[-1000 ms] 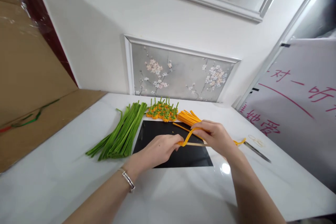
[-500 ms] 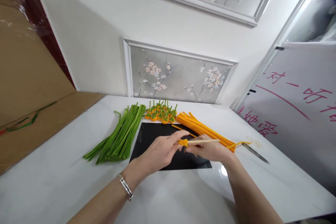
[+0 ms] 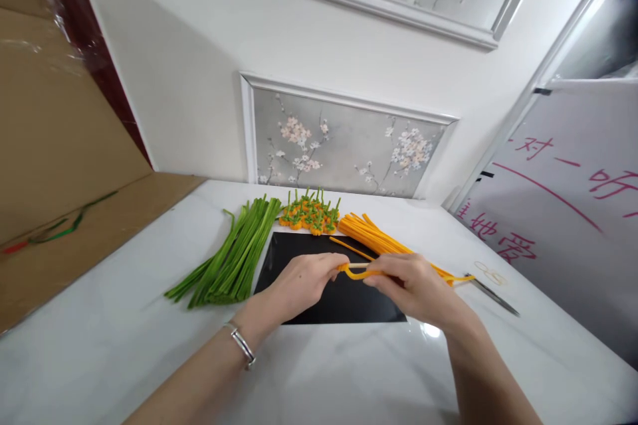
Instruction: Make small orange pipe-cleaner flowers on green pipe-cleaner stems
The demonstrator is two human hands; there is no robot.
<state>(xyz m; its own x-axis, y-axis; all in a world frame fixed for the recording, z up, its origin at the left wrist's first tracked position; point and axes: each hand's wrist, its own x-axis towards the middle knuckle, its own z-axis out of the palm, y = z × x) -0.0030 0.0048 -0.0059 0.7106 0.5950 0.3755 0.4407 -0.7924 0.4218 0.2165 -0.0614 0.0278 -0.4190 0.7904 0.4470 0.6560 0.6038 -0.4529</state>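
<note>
Above a black mat [image 3: 369, 309] on a white marbled bench [image 3: 359, 378], a thin pale stick [image 3: 357, 265] was held level between two bare hands, with an orange fuzzy strip [image 3: 359, 275] only partly wound around it. At the left hand [image 3: 299, 282], the fingers were pinched around a small orange coil [image 3: 343, 267] at one end of the stick. At the right hand [image 3: 416, 282], the fingers were pressed together on the strip, whose unwound length was bowed slightly beneath the bare part of the stick; whether the stick was also gripped there could not be told. Turns appeared to have been laid only near the left fingers, and the slack suggested that the next turn had not been drawn tight. Beyond the hands, a loose orange strip [image 3: 351, 249] was seen lying partly over the mat, near a bundle of orange strips [image 3: 373, 234]. Small orange pieces with upright green stems [image 3: 316, 218] were clustered behind the mat, and a bundle of green strips [image 3: 239, 259] was laid to its left. At the far right, a slim metal tool [image 3: 493, 295] was placed beside pale loops [image 3: 491, 273].
</note>
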